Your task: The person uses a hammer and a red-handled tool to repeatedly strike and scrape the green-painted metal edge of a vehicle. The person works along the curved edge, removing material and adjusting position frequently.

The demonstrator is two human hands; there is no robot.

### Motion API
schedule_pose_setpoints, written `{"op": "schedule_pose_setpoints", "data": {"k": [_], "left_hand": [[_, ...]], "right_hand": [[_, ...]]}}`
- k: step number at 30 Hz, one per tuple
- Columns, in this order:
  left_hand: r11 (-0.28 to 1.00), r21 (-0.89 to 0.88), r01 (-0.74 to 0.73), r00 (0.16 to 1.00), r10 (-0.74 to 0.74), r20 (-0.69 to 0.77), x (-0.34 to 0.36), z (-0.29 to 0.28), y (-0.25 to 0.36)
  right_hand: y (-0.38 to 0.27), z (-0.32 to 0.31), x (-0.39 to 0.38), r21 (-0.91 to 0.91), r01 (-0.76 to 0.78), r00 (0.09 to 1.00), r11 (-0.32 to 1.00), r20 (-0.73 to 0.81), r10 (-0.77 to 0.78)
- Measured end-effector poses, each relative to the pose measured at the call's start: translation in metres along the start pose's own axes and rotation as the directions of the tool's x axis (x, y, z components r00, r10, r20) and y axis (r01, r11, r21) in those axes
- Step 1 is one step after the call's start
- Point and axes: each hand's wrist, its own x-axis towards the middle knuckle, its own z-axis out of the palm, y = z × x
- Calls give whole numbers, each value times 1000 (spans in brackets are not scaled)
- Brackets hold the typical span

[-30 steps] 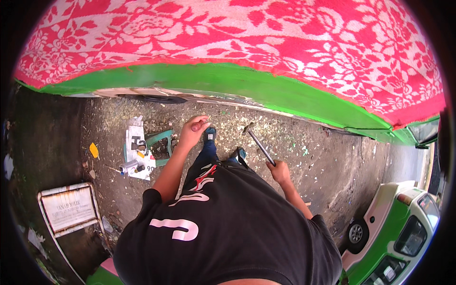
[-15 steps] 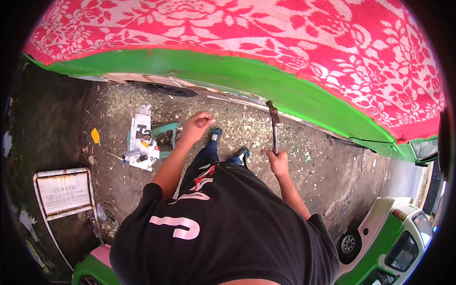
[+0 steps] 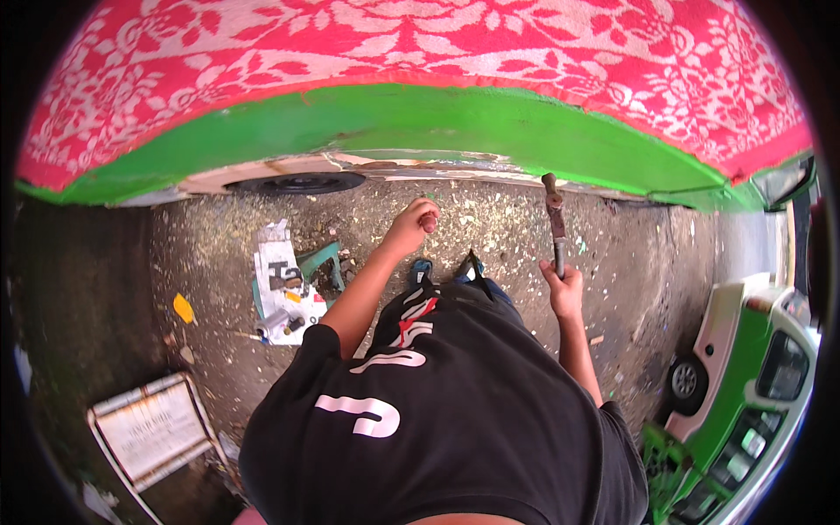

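My right hand [image 3: 564, 290] is closed round the handle of a hammer [image 3: 555, 217], whose worn, rusty head points away from me, close to the lower edge of the green vehicle body [image 3: 420, 122]. To its left, my left hand [image 3: 409, 229] is closed on a small thing with a brown rounded end [image 3: 428, 222]. The fingers hide the rest of that thing, so its kind does not show. Both hands are held out in front of me, above the ground and apart from each other.
A pink floral blanket [image 3: 420, 44] covers the vehicle's top; a wheel [image 3: 297, 183] shows below. Left are a green stool-like frame [image 3: 322, 262], a white sheet [image 3: 273, 254] with cans and tools, and a metal-framed sign [image 3: 157, 429]. A green-and-white van [image 3: 739, 376] stands right. Paint flakes litter the ground.
The view has turned, and both hands now appear further right in it. The hammer stays in my right hand, and the left hand still grips the brown-ended thing.
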Motion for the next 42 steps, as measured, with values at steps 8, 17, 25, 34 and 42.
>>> {"op": "schedule_pose_setpoints", "data": {"k": [8, 17, 25, 34, 42], "left_hand": [[980, 64, -189, 980, 185, 72, 41, 12, -52], [957, 164, -239, 968, 221, 120, 77, 25, -90], [935, 187, -302, 953, 295, 61, 80, 21, -111], [927, 175, -332, 942, 316, 115, 89, 12, -106], [924, 179, -339, 934, 308, 179, 94, 5, -95]], "right_hand": [[34, 37, -34, 227, 24, 1000, 974, -25, -19], [52, 86, -49, 290, -126, 992, 949, 8, 129], [65, 83, -58, 177, -148, 989, 973, -2, 151], [73, 88, -66, 206, -207, 976, 956, -19, 216], [70, 91, -59, 175, -206, 977, 963, -21, 213]]}}
